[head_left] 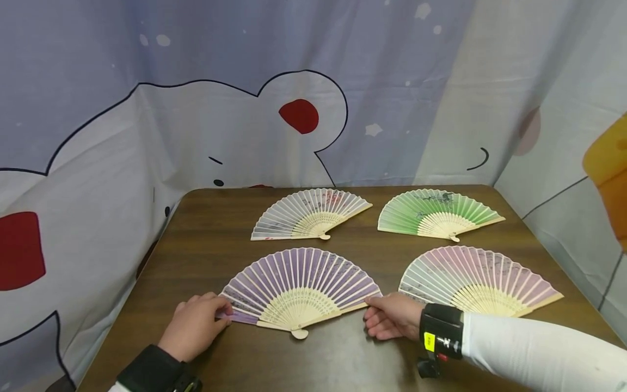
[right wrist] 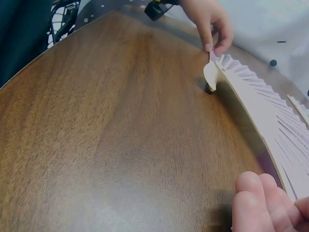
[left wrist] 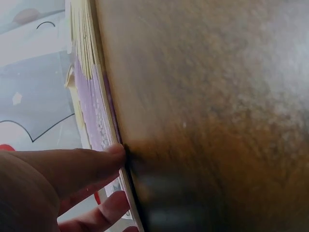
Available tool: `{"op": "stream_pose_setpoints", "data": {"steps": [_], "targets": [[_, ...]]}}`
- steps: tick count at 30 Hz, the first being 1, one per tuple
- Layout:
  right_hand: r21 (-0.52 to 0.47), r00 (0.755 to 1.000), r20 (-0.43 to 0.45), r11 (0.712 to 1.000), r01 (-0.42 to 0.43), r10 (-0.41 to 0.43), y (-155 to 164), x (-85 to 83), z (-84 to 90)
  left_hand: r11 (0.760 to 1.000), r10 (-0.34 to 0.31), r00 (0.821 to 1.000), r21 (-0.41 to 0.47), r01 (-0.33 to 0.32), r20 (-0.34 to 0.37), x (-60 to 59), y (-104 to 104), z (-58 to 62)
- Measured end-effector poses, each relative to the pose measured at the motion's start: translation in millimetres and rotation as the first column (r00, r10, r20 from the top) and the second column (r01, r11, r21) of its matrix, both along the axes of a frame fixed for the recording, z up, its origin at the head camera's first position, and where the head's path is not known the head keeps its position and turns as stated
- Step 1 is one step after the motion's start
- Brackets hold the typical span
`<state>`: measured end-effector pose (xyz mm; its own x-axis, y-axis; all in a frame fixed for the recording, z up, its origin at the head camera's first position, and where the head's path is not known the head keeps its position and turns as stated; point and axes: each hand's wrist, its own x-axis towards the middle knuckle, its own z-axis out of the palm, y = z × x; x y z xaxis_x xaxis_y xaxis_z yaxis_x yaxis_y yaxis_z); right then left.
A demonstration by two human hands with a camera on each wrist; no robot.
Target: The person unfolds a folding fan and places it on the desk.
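A purple folding fan (head_left: 299, 283) lies spread near the front of the brown table, its pale wooden ribs meeting at a rounded pivot end toward the person. At its left end, my left hand (head_left: 196, 324) pinches the outer rib between thumb and fingers. The left wrist view shows the thumb (left wrist: 91, 162) against the fan's edge, fingers on the other side. My right hand (head_left: 394, 316) pinches the fan's right tip, its other fingers curled below. From the right wrist, the fan (right wrist: 256, 111) stretches between both hands.
Behind the purple fan lie a grey-white fan (head_left: 308, 215) and a green fan (head_left: 436, 212), both spread. A pink and pale-green fan (head_left: 475, 277) sits beside the right hand, partly behind the forearm. The wooden table (head_left: 196, 239) backs onto a printed curtain (head_left: 220, 125).
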<state>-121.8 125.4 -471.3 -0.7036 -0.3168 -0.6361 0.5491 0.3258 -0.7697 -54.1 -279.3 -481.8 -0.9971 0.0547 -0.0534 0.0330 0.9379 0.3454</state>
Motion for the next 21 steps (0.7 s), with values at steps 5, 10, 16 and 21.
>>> {"op": "stream_pose_setpoints", "data": {"steps": [5, 10, 16, 21], "targets": [[0.009, 1.0, -0.019, 1.0, 0.016, -0.016, -1, 1.1, -0.5, 1.0, 0.0, 1.0, -0.007, 0.0, 0.005, 0.6, -1, 2.2], [0.005, 0.999, -0.039, 1.0, 0.03, -0.029, -1, 1.6, -0.5, 1.0, -0.002, 1.0, -0.016, 0.002, 0.003, -0.4, 0, 7.1], [0.0, 0.996, -0.093, 1.0, 0.018, -0.018, -1, 0.7, 2.7, 1.0, -0.023, 0.998, 0.001, 0.023, -0.059, -3.0, 7, 14.8], [0.024, 0.983, -0.183, 0.999, -0.022, 0.026, 4, -1.9, 10.5, 0.997, -0.052, 0.99, 0.045, 0.058, -0.13, -7.0, 18, 23.4]]}}
